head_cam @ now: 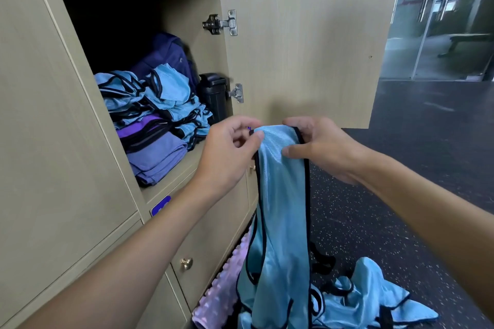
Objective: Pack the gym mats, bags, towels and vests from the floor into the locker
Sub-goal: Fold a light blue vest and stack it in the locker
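Observation:
A light blue vest [280,208] with black trim hangs in front of the open locker [187,168]. My left hand [230,152] pinches its top edge on the left and my right hand [320,147] grips the top on the right. Inside the locker lies a pile of blue vests [165,99] on purple vests and folded purple towels [157,157], with a dark blue bag [165,53] behind. More blue vests [369,299] lie on the floor below, next to a pink knobbly mat [222,291].
The locker door [307,43] stands open to the right, with two metal hinges. A black container [215,96] stands at the locker's right wall. Closed drawers with brass knobs [186,263] sit below. Dark speckled floor [374,222] stretches right toward glass doors.

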`<state>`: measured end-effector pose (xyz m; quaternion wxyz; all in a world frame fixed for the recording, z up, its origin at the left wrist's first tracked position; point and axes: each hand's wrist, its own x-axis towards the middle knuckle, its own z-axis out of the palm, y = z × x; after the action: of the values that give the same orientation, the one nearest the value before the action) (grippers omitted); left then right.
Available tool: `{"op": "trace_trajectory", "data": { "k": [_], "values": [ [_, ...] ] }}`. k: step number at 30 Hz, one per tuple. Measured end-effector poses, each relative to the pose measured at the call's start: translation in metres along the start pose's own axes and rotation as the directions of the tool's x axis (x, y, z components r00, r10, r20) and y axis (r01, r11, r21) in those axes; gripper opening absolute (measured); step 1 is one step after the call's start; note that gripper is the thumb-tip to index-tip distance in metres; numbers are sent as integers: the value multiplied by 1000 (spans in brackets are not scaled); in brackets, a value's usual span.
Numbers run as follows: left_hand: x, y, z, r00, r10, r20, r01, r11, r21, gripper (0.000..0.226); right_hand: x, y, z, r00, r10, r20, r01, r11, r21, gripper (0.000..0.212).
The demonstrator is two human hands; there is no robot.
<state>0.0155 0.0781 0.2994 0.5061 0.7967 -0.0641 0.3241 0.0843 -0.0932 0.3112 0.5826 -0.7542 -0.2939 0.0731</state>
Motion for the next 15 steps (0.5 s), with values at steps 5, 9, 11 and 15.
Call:
{"op": "trace_trajectory", "data": {
  "k": [5, 9, 11, 15],
  "values": [
    [-3, -4, 1, 997, -5, 78, 5, 1000, 3, 20, 1, 0, 0, 993, -75, -97, 68, 995, -73, 27],
    [-7, -2, 2, 980, -87, 181, 98, 994, -57, 30, 3, -1, -1, 974, -108, -200, 110, 994, -4, 29],
    [-7, 0, 2, 973, -108, 204, 122, 991, -61, 37, 4, -2, -1, 967, -111, -230, 118, 993, 18, 28],
    [-10, 4, 7, 953, -114, 280, 136, 989, -62, 50, 4, -4, 0, 965, -118, -236, 132, 990, 44, 25]
  ]
}}
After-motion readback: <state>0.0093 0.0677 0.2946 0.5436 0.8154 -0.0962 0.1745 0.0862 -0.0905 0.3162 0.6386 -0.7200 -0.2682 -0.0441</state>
